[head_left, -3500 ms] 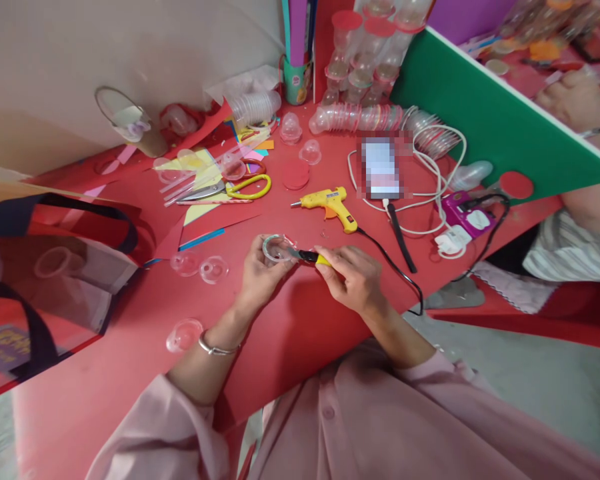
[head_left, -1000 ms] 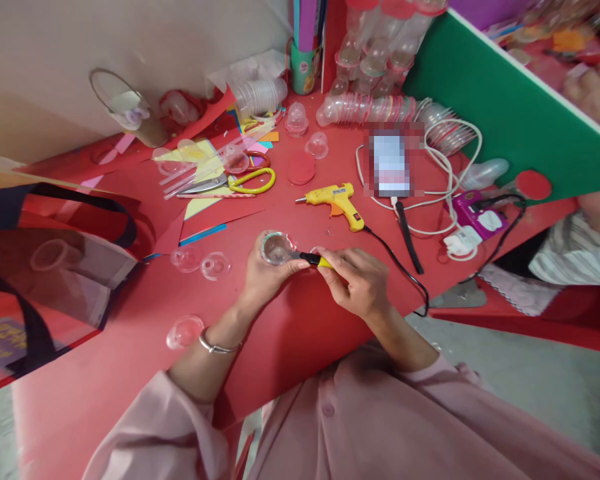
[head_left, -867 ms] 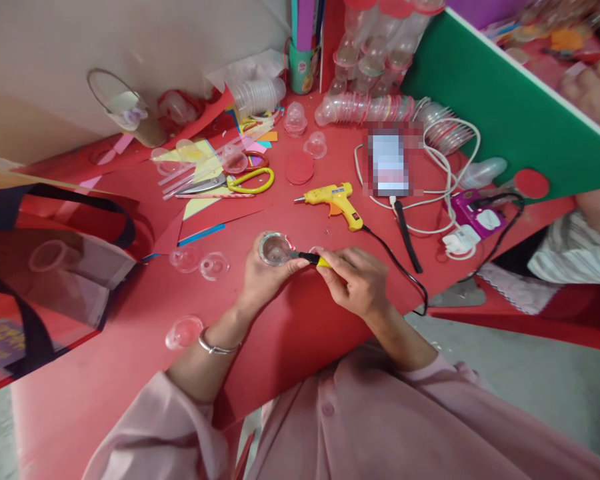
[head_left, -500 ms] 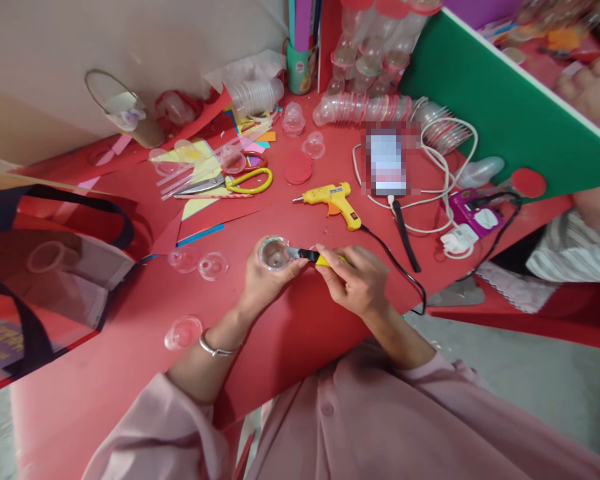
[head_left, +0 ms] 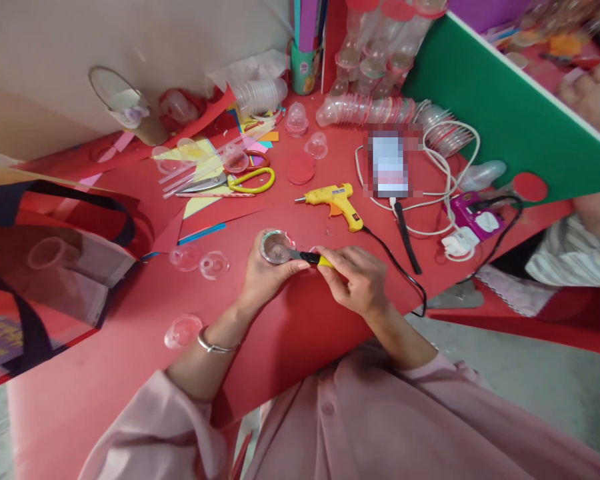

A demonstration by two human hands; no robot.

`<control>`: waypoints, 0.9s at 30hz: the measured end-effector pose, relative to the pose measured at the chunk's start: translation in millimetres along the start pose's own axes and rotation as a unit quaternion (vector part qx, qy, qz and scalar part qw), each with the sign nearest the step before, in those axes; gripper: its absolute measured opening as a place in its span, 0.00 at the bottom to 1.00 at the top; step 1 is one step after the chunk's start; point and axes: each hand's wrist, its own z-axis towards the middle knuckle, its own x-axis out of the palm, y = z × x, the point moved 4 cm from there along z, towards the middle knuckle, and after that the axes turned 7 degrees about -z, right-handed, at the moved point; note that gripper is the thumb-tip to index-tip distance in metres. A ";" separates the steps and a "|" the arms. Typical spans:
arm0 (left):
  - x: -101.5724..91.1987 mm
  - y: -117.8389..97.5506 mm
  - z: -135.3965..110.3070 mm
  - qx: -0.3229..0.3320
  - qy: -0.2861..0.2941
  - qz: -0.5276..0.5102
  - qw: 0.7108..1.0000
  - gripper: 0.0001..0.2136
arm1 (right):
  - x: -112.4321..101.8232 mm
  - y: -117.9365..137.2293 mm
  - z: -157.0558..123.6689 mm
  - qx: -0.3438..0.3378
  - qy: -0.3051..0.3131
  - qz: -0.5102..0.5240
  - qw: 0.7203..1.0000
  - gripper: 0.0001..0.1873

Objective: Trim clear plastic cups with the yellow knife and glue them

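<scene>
Red table (head_left: 140, 307) fills the middle of the frame. Near the centre, the left grip (head_left: 264, 275) is curled round a clear cup (head_left: 276, 248), which looks light, thin, smooth and apt to dent or crack; gentle support around its wall should suit it. Beside it, the right grip (head_left: 357, 279) is closed on a knife (head_left: 309, 257), probably stiff and best held by its handle, blade at the rim.

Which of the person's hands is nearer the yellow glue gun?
Right. The right hand, holding a bladed tool, is just on the near side of the yellow glue gun. The left hand, around a clear cup, is farther off, to the near left.
</scene>
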 end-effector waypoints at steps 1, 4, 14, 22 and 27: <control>0.2 0.0 0.2 -0.002 0.000 -0.001 1.000 0.34 | 0.2 -0.1 0.1 0.000 0.001 -0.001 1.000 0.16; 0.7 -0.7 1.1 -0.004 0.003 0.002 1.000 0.32 | 0.7 -0.1 0.1 -0.001 0.008 -0.005 1.000 0.17; -4.3 3.8 0.1 -0.051 -0.008 0.007 0.999 0.33 | 0.4 1.5 -3.3 -0.017 -0.001 -0.007 1.000 0.19; 0.5 6.2 -3.7 -0.049 -0.004 -0.009 0.999 0.30 | -1.2 1.0 -0.5 -0.020 -0.013 -0.014 1.000 0.19; 1.3 1.2 -0.5 -0.014 0.012 -0.018 1.000 0.33 | -0.6 -0.9 -1.2 -0.016 0.000 0.002 1.000 0.17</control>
